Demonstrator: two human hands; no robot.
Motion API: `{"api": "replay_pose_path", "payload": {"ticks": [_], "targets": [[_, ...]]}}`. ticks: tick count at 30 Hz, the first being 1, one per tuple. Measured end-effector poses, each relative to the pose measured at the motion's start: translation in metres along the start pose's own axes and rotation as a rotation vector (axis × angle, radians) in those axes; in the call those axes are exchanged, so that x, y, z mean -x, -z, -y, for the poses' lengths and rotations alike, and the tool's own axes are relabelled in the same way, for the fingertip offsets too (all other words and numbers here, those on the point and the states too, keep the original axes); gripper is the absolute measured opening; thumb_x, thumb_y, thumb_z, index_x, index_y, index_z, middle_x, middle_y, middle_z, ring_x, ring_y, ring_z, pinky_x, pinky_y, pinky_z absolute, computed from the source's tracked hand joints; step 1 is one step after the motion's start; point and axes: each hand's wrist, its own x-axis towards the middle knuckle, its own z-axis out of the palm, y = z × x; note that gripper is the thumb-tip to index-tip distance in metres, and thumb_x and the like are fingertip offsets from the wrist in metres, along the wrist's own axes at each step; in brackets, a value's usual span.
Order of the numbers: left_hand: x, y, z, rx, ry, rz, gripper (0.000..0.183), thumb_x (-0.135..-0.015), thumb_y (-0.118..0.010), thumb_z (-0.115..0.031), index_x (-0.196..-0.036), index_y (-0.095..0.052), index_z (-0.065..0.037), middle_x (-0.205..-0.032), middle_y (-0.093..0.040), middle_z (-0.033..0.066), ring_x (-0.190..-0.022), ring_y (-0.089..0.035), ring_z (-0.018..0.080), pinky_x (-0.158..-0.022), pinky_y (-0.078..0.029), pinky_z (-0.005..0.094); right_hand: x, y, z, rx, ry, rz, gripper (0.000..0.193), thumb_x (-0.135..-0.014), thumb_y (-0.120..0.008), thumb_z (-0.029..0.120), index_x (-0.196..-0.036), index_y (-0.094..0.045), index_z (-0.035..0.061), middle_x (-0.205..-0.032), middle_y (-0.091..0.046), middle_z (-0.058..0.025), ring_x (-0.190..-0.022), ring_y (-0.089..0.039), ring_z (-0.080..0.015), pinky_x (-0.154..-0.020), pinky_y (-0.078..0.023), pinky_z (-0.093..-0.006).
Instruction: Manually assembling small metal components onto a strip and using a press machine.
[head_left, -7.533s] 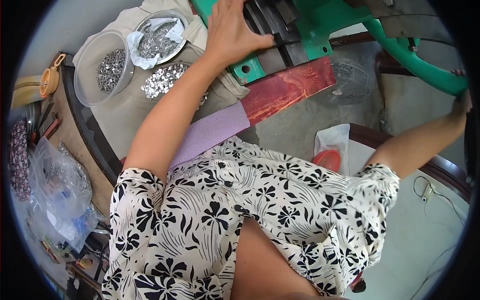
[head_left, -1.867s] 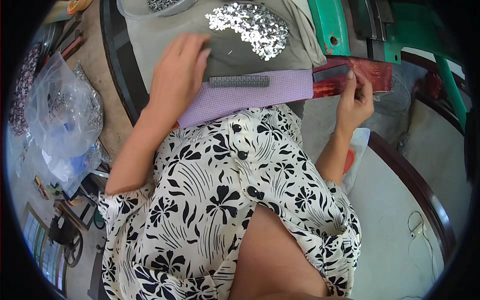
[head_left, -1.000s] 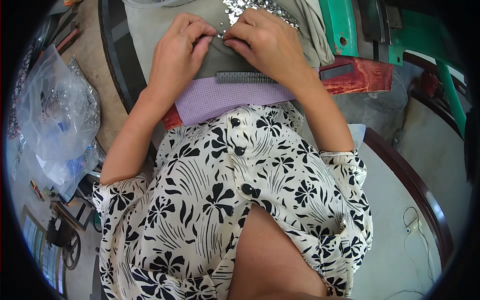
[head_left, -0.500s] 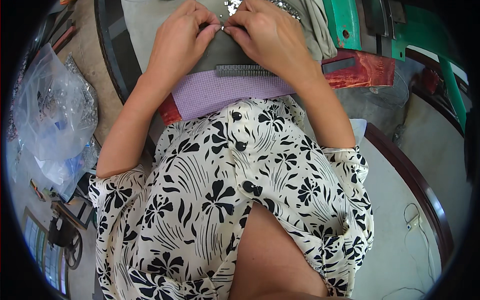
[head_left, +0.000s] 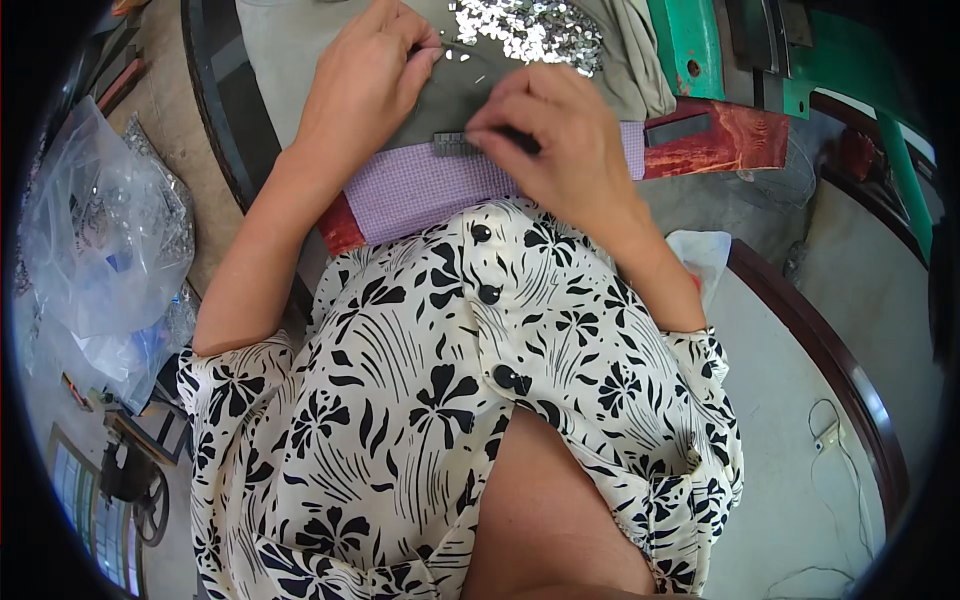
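Observation:
My left hand [head_left: 365, 75] is closed in a pinch over grey-green cloth [head_left: 420, 110]. At its fingertips a short dark sliver shows, too small to name. My right hand [head_left: 560, 130], slightly blurred, has its thumb and forefinger drawn together over a dark grey toothed strip [head_left: 455, 144]. What those fingertips hold, if anything, is hidden. The strip lies along the near edge of the cloth, partly covered by the right hand. Beyond the hands is a pile of small shiny silver pieces [head_left: 530, 30], with a few loose bits near the left fingertips.
A purple checked cloth [head_left: 420, 190] covers the near edge, over a red marbled board [head_left: 725, 140]. Green metal framing [head_left: 690, 50] stands at the right. Clear plastic bags [head_left: 110, 230] lie at the left. A power strip with a cord [head_left: 827, 440] is on the floor.
My right hand has left the left fingertips and come nearer, over the toothed strip. More of the silver pile shows. My left hand stays pinched in nearly the same place.

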Motion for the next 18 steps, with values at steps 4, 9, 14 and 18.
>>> {"api": "replay_pose_path", "payload": {"ticks": [4, 9, 14, 18], "targets": [[0.007, 0.005, 0.0, -0.034, -0.116, -0.033, 0.011, -0.085, -0.068, -0.004, -0.094, -0.064, -0.002, -0.096, -0.062, 0.0088, -0.084, -0.064, 0.0266, -0.075, -0.05, 0.0345, 0.014, -0.006, 0.005, 0.099, -0.034, 0.018, 0.01, -0.072, -0.079, 0.015, -0.079, -0.072, 0.0127, -0.085, -0.059, 0.0014, -0.084, -0.056, -0.0215, -0.078, -0.044, -0.0362], [0.036, 0.014, -0.017, 0.064, -0.12, -0.016, 0.011, -0.081, -0.071, -0.006, -0.089, -0.064, -0.004, -0.093, -0.06, 0.0083, -0.082, -0.063, 0.0304, -0.071, -0.051, 0.0397, 0.014, -0.002, 0.0, 0.12, -0.022, -0.003, 0.01, -0.071, -0.08, 0.018, -0.079, -0.075, 0.0146, -0.083, -0.062, 0.0029, -0.084, -0.058, -0.0206, -0.076, -0.044, -0.0361], [0.046, 0.013, -0.024, 0.014, -0.18, 0.052, 0.011, -0.079, -0.072, -0.007, -0.086, -0.064, -0.005, -0.095, -0.061, 0.0046, -0.085, -0.063, 0.0259, -0.073, -0.052, 0.0367, -0.018, -0.001, -0.025, 0.155, -0.005, -0.142, 0.009, -0.075, -0.079, 0.019, -0.081, -0.076, 0.0132, -0.077, -0.065, -0.0006, -0.077, -0.061, -0.0231, -0.07, -0.046, -0.0368], [0.044, 0.01, -0.023, -0.048, -0.215, 0.121, 0.011, -0.078, -0.072, -0.008, -0.086, -0.065, -0.005, -0.095, -0.062, 0.0032, -0.088, -0.062, 0.0241, -0.075, -0.051, 0.0362, -0.037, -0.002, -0.019, 0.219, 0.033, -0.104, 0.009, -0.076, -0.076, 0.015, -0.079, -0.071, 0.0087, -0.079, -0.061, -0.0054, -0.081, -0.059, -0.0271, -0.074, -0.045, -0.0401]]}}
